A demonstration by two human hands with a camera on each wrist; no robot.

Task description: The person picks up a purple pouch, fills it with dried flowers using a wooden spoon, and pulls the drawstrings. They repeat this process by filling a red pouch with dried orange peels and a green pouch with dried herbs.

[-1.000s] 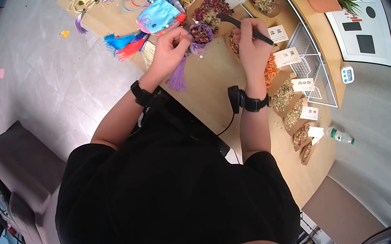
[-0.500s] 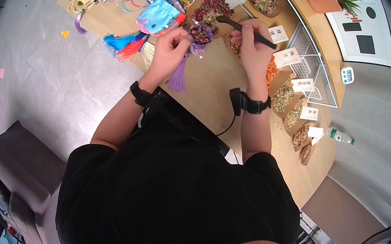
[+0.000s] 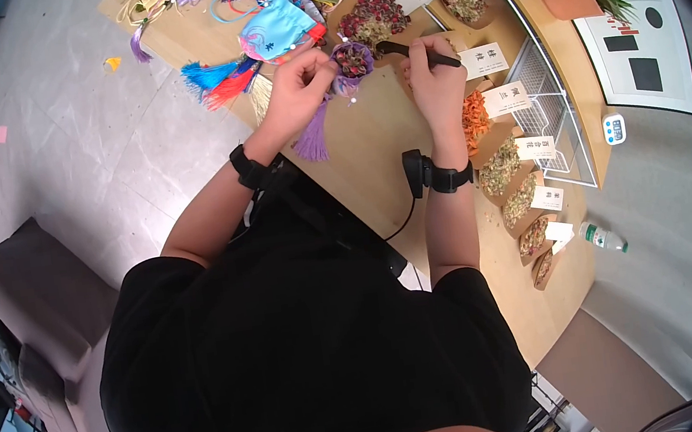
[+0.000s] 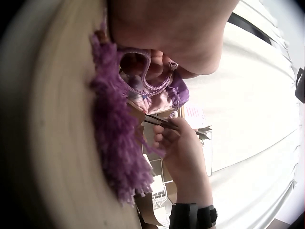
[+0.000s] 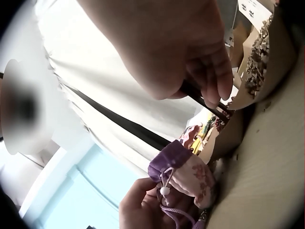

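Observation:
My left hand (image 3: 299, 89) grips a small purple-and-pink drawstring pouch (image 5: 188, 176) by its side. The pouch mouth faces up, with dark red dried buds (image 3: 352, 60) inside. A purple tassel (image 3: 314, 137) hangs from it, and its purple cord (image 4: 152, 86) loops by the fingers. Black tweezers (image 3: 430, 56) are pinched in my right hand (image 3: 437, 90). Their tips point left, at the near edge of a paper tray of dried rosebuds (image 3: 376, 15); in the right wrist view they overlap the red buds (image 5: 221, 124) there.
Paper trays of dried herbs, including orange petals (image 3: 476, 118), line the table's right side, each with a white card (image 3: 507, 99). A blue pouch (image 3: 279, 28) and other tasselled pouches lie at the back left. A white wire rack (image 3: 545, 102) stands behind the trays.
My right hand has shifted slightly left, and the tweezers now lie flatter with their tips lower, by the rosebud tray's near edge. The left hand keeps the pouch in place.

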